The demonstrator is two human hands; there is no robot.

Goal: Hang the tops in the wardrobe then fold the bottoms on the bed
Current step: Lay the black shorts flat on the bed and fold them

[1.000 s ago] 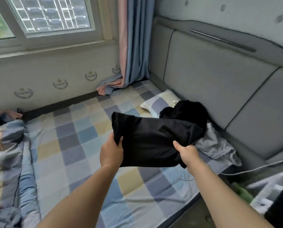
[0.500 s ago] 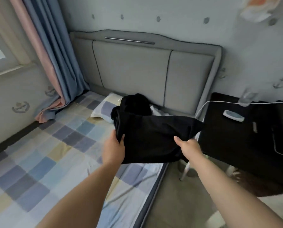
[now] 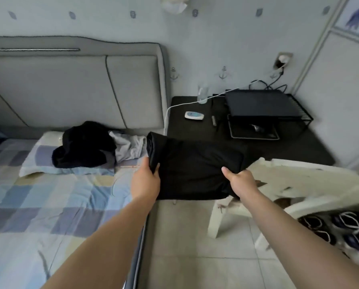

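Head view: both hands grip folded black garment; white chair beside.

Fingers hiding under cloth
The folded black garment is covering both hands' fingers; the white chair and shoes are blurring.

Both hands outstretched, fingers curled.

white chair just beside nightstand
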